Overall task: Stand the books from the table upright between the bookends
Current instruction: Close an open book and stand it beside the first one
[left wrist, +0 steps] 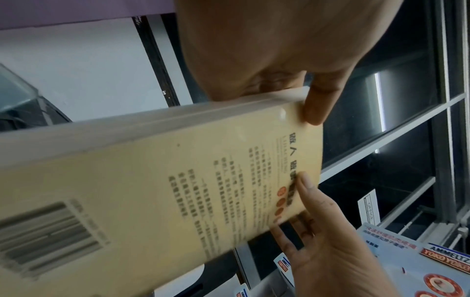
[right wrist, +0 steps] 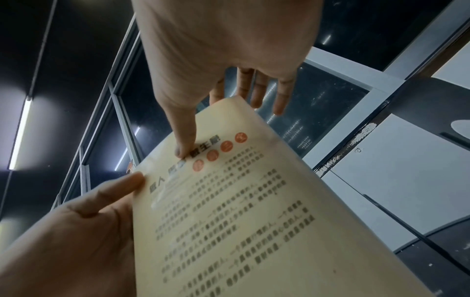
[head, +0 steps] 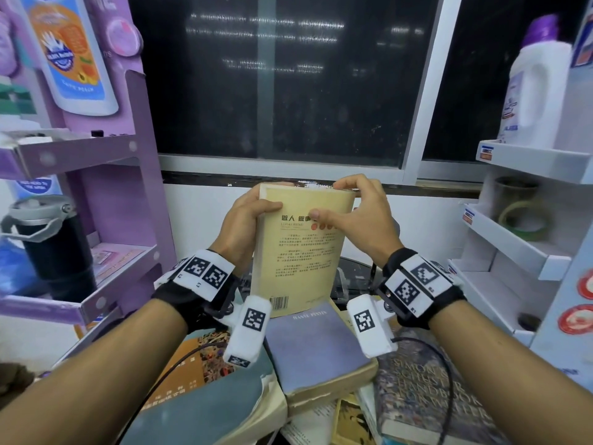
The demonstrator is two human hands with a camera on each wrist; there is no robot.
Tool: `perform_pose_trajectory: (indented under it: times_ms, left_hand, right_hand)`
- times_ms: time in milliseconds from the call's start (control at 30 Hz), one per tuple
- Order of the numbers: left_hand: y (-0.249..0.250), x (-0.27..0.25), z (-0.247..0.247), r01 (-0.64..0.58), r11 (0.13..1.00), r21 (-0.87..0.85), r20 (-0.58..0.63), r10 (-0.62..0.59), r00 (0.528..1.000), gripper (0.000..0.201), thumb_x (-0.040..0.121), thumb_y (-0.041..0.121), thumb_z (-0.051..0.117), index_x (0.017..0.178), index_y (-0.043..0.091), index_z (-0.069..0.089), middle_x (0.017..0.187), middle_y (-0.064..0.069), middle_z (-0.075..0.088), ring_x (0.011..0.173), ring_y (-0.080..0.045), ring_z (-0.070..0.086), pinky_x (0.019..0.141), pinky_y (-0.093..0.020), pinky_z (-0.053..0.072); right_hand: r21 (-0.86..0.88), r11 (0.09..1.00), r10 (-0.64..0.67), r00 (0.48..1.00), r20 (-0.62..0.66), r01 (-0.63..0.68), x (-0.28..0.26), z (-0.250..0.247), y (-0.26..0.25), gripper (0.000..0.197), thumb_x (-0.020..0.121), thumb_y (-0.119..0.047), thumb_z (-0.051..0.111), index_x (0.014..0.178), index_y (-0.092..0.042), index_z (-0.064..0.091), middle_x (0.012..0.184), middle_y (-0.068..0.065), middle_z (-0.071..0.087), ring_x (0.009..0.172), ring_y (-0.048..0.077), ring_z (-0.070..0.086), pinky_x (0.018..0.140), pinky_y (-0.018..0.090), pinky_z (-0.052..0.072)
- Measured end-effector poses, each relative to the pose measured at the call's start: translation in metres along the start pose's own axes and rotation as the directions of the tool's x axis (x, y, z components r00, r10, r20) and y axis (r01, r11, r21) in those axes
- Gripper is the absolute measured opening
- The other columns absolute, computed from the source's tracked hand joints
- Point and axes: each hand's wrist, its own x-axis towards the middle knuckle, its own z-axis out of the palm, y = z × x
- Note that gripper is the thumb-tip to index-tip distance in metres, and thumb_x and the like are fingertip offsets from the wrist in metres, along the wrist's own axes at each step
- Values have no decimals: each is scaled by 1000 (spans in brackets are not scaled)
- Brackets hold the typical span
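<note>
Cream-yellow paperback book [head: 296,248], barcode at bottom, held upright: left hand [head: 247,220] gripping one edge, right hand [head: 359,213] pinching top corner. Four more books [head: 317,345] lying flat below.

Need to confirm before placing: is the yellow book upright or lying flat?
Upright. The yellow book is held on end above the pile, barcode lowest, by the left hand and right hand.

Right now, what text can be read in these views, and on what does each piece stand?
"LIJIAOHENG": yellow book held by both hands.
"HANYU PINYIN": grey-blue book.
"SIMON & SCHUSTER HANDBOOK": dark book, partly covered.
"AMMELTZ YOKO YOKO": shelf card.
"OFFICE": white tag.
Yellow book's body text, barcode digits, bottle labels: too blurred.
</note>
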Motion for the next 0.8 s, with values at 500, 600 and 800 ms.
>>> perform_pose_trajectory:
  times_ms: [500,600,800]
  left_hand:
    - [-6,24,-1,29,1000,-2,48,-29,998,18,90,10,50,98,14,65,82,-4,68,71,-16,66,62,-23,54]
    - [-6,29,-3,22,994,109,85,-32,996,16,93,13,51,104,15,62,88,-5,69,76,-16,68,64,-25,54]
    - [-8,39,-4,9,977,215,95,-30,995,14,96,13,52,106,20,59,93,-6,68,80,-18,68,69,-31,56]
  right_hand:
    - [116,991,21,917,398,-73,10,-34,-6,36,80,-19,78,113,-19,63,113,-3,68,85,15,73,70,36,62]
    - [122,989,24,897,441,-86,11,-37,-6,37,81,-18,76,116,-17,63,115,-1,67,86,15,73,69,36,62]
    - [24,998,32,806,591,-57,19,-41,-13,45,84,-15,73,124,-25,56,109,-1,69,91,15,72,70,37,62]
